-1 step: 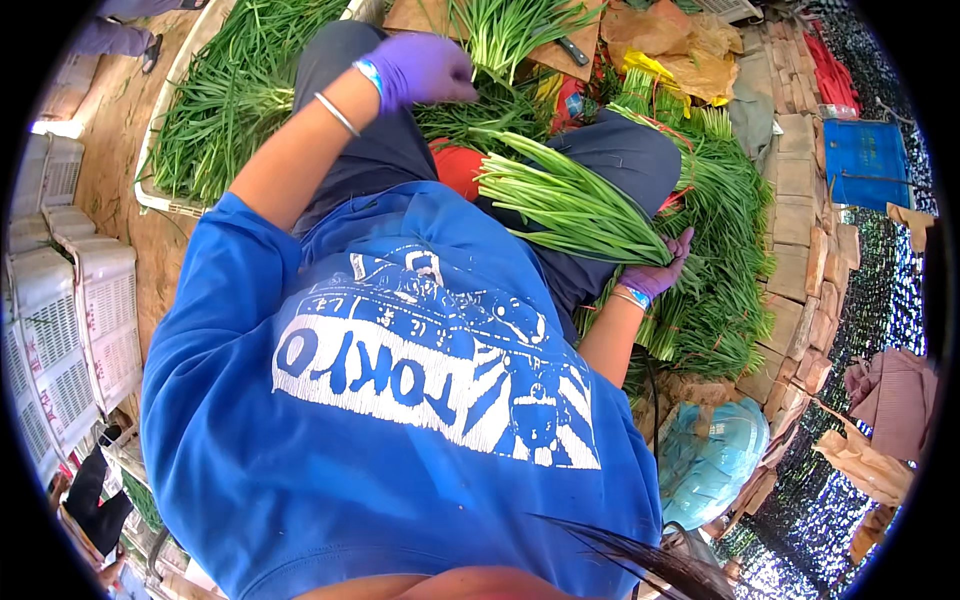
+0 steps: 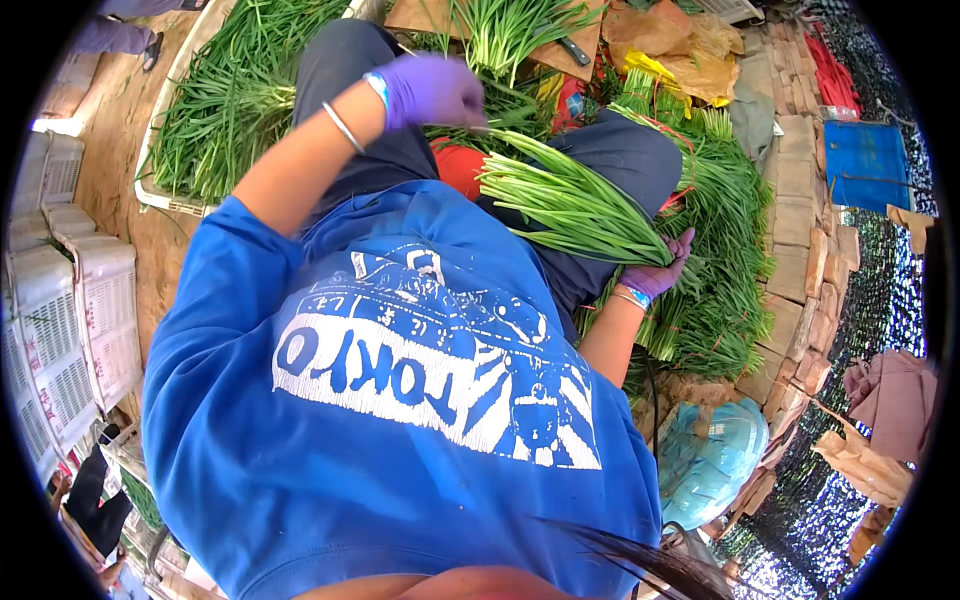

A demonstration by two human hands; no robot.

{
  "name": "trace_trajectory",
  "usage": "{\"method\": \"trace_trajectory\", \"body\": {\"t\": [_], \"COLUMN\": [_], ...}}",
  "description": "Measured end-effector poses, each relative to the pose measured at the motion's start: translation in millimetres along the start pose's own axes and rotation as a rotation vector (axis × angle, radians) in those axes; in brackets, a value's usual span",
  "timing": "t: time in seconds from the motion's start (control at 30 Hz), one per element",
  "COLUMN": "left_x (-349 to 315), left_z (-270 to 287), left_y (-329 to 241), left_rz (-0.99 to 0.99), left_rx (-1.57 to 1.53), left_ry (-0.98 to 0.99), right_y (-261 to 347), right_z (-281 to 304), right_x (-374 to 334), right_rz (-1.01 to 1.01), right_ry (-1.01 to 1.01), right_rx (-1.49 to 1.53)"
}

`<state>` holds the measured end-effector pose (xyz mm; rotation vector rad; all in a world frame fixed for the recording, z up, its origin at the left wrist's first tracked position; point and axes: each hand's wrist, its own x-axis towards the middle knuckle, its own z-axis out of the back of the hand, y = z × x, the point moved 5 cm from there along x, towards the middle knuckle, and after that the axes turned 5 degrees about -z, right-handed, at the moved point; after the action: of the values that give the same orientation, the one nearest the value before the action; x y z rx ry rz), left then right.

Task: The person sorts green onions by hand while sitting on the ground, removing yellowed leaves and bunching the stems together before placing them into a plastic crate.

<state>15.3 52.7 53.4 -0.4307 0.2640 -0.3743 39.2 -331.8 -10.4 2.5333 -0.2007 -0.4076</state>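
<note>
A loose bunch of long green chives [image 2: 570, 200] lies across my right knee, pale stem ends toward the left. My right hand [image 2: 660, 268], in a purple glove, is closed around its right end, palm turned up. My left hand [image 2: 435, 92], also in a purple glove, is raised over the gap between my knees, just up and left of the stem ends. Its fingers are curled together; a thin strand seems to show at the fingertips, too blurred to name. Beyond it, more loose chives [image 2: 510, 35] rest on a board beside a dark-handled knife [image 2: 574, 52].
Several tied chive bundles [image 2: 715, 250] are heaped right of my knee, along a row of bricks [image 2: 795, 240]. A white crate [image 2: 150, 195] full of chives stands at the left, with stacked white crates [image 2: 105, 300] nearer. A blue wrapped bundle [image 2: 712, 460] sits at the lower right.
My left hand has shifted slightly right and nearer to me, toward the stem ends. The right hand and its bunch stay almost still.
</note>
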Motion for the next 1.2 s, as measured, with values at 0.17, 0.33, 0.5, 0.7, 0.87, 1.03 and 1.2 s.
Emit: {"method": "trace_trajectory", "body": {"t": [0.17, 0.33, 0.5, 0.7, 0.87, 1.03, 1.2], "left_x": [1, -22, -37, -8, 25, 34, 16], "left_z": [-41, 5, 51, -6, -72, -84, -47], "left_y": [-39, 9, 43, -13, -20, -19, -32], "left_rz": [0.006, 0.296, 0.435, 0.126, 0.042, 0.031, -0.031], "left_rx": [-0.126, 0.267, 0.655, -0.181, -0.737, -0.846, -0.213], "left_ry": [0.14, -0.076, -0.521, 0.024, 0.049, -0.027, -0.11], "right_y": [11, 9, 2, 2, 5, 5, -4], "right_z": [6, -1, -2, -1, -8, 4, -5], "right_x": [9, 5, 1, 2, -3, 4, 1], "right_rz": [0.037, 0.053, 0.049, 0.013, 0.036, 0.009, 0.014], "right_ry": [0.098, 0.047, 0.026, 0.065, 0.031, 0.077, -0.021], "right_rx": [-0.058, -0.129, -0.059, -0.026, -0.075, 0.004, -0.048]}}
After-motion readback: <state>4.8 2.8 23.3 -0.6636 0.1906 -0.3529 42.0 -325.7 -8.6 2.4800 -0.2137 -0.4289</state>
